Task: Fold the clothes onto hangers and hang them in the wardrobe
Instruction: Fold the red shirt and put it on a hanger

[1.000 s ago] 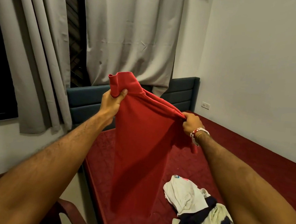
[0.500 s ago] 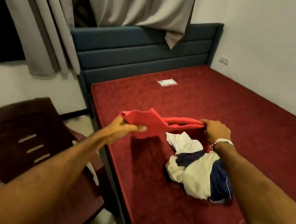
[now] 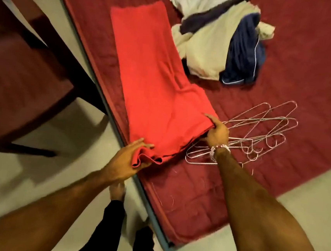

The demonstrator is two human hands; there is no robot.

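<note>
On the bed [image 3: 308,58], the red cloth [image 3: 154,83] is laid flat along the left edge, its long side pointed away from the person. Wire hangers [image 3: 261,130] are spread just beside its near end. Its near corners are gripped by the left hand [image 3: 129,160] and the right hand [image 3: 217,133]

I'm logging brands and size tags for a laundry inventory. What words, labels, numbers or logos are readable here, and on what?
None can be read.
The red cloth garment laid flat on the dark red mattress shows no print or tag.
The pile of cream, white and navy clothes shows only a thin white stripe, no lettering.
The silver wire hangers are bare.
</note>
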